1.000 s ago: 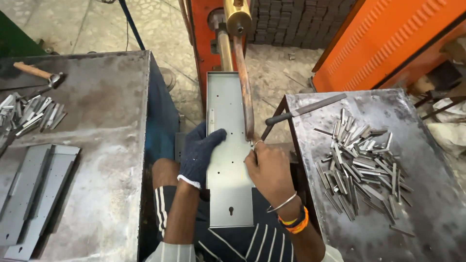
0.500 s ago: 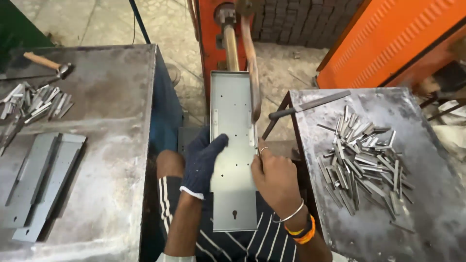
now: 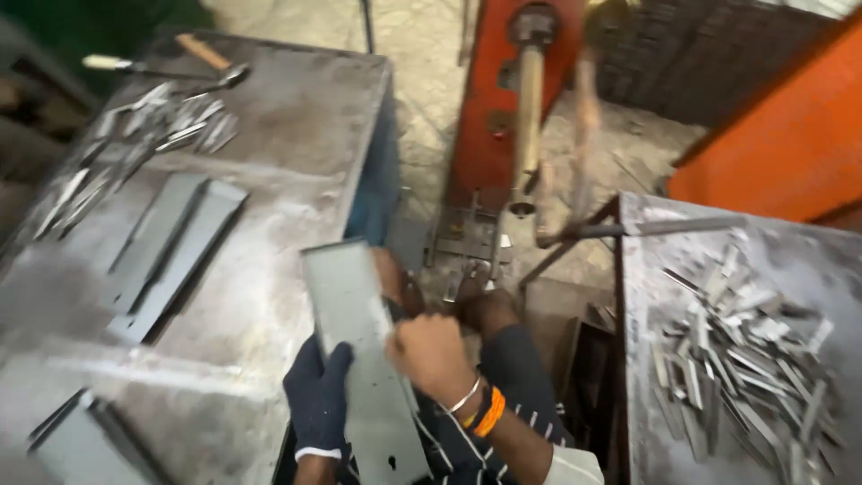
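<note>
A long grey sheet-metal channel [image 3: 355, 332] lies tilted over my lap, its far end reaching toward the left table. My left hand [image 3: 319, 400], in a dark blue glove, grips its left edge near the lower end. My right hand [image 3: 431, 355], bare with bangles at the wrist, holds the channel's right edge. The orange press machine [image 3: 503, 117] with its upright shaft stands just beyond, apart from the channel.
On the left metal table [image 3: 269, 180] lie two stacked grey channels [image 3: 171, 251], small metal strips [image 3: 153, 126] and a hammer [image 3: 211, 58]. The right table [image 3: 646, 359] holds a heap of metal strips [image 3: 745, 350]. A rod [image 3: 646, 229] juts from it.
Both hands have pulled the channel back out of the press and swung it left toward the left table. The view has turned left and blurred.
</note>
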